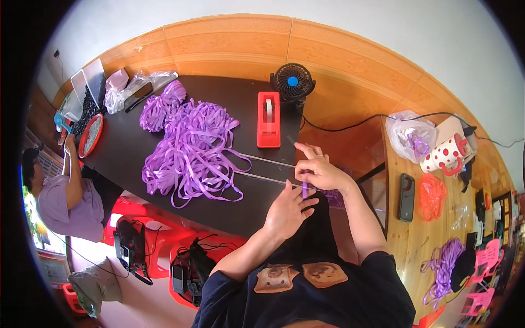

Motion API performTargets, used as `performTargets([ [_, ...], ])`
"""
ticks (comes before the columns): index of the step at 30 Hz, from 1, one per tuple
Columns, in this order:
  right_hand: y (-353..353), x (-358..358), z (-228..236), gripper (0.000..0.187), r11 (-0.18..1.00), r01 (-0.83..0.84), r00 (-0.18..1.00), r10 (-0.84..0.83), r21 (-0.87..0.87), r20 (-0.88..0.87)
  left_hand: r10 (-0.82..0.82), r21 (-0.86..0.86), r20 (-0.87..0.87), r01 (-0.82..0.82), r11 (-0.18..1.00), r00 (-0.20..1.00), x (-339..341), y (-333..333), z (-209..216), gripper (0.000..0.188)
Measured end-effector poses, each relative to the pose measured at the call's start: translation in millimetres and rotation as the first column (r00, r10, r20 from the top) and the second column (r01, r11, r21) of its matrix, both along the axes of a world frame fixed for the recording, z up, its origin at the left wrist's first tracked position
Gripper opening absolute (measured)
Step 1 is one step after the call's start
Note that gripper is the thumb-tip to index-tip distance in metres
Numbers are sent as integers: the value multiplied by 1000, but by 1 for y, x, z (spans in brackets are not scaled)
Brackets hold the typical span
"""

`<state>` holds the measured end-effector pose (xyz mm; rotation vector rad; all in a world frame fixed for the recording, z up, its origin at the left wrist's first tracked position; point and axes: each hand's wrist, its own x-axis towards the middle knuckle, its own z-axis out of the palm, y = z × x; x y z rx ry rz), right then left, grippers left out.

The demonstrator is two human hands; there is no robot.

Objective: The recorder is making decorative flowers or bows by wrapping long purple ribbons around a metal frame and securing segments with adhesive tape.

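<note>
A large tangled heap of purple ribbon straps [188,147] lies on the dark table. From it, two narrow stretches of strap [268,159] run rightward, seen nearly edge-on, toward my hands. My right hand [322,172] is closed at thumb and fingers on a purple ribbon strap [304,189], whose short length hangs below the fingers. Just below and left of it, my left hand [287,212] is turned partly palm up with its fingers apart, close against the strap. Whether its fingertips touch the strap, I cannot tell.
A red tape dispenser [268,120] and a black fan [292,82] stand at the table's far right. At far left, a co-worker [68,197] sits by a red bowl [91,136]. A wooden table [407,246] on the right holds a phone [406,197], spotted tumbler [444,156] and more straps [445,268].
</note>
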<state>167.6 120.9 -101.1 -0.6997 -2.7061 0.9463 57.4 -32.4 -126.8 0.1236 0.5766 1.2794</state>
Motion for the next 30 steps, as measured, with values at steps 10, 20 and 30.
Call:
performTargets([
  [10,15,24,-22,7,913,-132,937,-12,-386,-348,0,-9,1,0,1000,1000,0,0,6,60],
  [20,3,5,3,8,996,-82,995,83,28,-52,6,5,17,-6,1000,1000,0,-1,4,60],
  [30,17,17,-22,7,949,-187,940,97,-255,-328,0,6,13,0,1000,1000,0,-1,2,61],
])
